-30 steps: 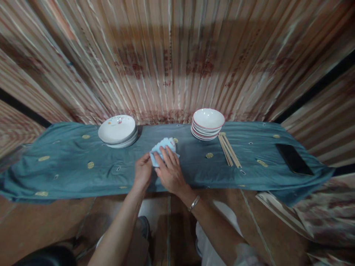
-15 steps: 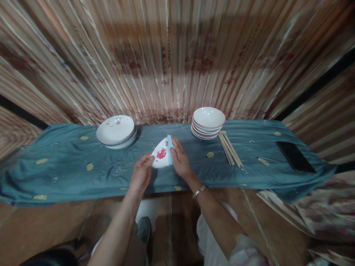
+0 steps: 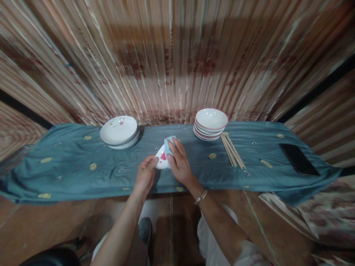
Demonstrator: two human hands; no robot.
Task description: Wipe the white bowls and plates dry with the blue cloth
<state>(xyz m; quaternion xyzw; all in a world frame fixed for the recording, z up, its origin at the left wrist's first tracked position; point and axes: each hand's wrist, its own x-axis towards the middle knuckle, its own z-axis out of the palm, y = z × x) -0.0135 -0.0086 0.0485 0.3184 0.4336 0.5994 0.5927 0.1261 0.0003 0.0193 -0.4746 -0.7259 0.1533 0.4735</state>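
Observation:
Pinched at its left edge by my left hand is a white dish with a red flower design. It is tilted, and whether it is a plate or a bowl I cannot tell. My right hand presses a light blue cloth against the dish's right side, its fingers bent over the cloth. Hand and cloth hide that side of the dish. Both hands are over the middle of the table, close together.
A stack of white plates stands at the back left of the cloth-covered table. White bowls with red rims are stacked at the back right. Several chopsticks lie beside them, and a black phone lies farther right.
My right hand and the blue cloth have shifted across the dish, covering more of its flower design. The whole scene has moved slightly right in view.

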